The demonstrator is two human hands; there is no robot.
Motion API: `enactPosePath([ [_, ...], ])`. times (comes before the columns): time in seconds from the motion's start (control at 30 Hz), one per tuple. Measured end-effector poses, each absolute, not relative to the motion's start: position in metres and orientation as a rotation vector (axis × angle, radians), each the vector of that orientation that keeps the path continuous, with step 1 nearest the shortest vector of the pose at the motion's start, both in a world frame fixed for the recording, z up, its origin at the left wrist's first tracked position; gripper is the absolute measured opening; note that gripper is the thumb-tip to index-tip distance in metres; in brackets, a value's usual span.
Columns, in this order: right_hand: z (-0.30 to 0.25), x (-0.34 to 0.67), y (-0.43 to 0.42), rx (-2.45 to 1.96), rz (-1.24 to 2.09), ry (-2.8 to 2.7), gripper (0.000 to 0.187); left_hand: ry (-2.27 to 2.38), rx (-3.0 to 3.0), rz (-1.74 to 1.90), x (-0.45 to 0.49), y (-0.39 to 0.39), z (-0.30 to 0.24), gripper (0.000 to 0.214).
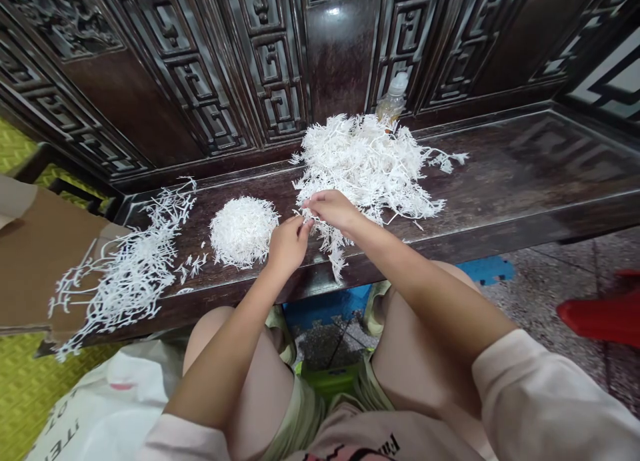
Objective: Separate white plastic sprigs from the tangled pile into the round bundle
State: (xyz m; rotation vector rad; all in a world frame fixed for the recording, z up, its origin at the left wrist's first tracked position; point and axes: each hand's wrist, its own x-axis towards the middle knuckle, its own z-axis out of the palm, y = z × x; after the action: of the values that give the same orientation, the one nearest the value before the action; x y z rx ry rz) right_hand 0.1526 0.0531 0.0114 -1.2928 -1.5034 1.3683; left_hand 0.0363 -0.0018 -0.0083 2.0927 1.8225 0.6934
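My left hand [289, 246] and my right hand [334, 209] meet near the bench's front edge, fingers of both pinched on a white plastic sprig [314, 216]. Just behind them spreads a big heap of white branched sprigs [365, 161], with a tuft hanging over the front edge. Left of my left hand sits a round pile of small white plastic pieces [244, 231]. Further left lie thin white stems [135, 271] in a loose tangle, with a few loose bits [193, 266] between the two piles. My fingers partly hide the held sprig.
A clear bottle with a white cap [393, 101] stands behind the heap, against the carved wooden backrest [340, 54]. A cardboard box [45, 261] is at the left end of the dark bench [500, 161]. A white bag [115, 401] lies lower left; something red [600, 311] is at right.
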Motion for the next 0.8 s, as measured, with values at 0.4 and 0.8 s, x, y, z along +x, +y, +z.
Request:
enactPosePath([
  [0.4,0.008,0.150,0.059,-1.288,0.730,-1.809,0.026,1.507,1.877,1.035,0.041,-0.008,0.004,0.033],
  [0.8,-0.009,0.184,0.104,-1.589,0.580,-1.522,0.026,1.270,1.898,0.977,0.064,-0.038,0.016,0.034],
])
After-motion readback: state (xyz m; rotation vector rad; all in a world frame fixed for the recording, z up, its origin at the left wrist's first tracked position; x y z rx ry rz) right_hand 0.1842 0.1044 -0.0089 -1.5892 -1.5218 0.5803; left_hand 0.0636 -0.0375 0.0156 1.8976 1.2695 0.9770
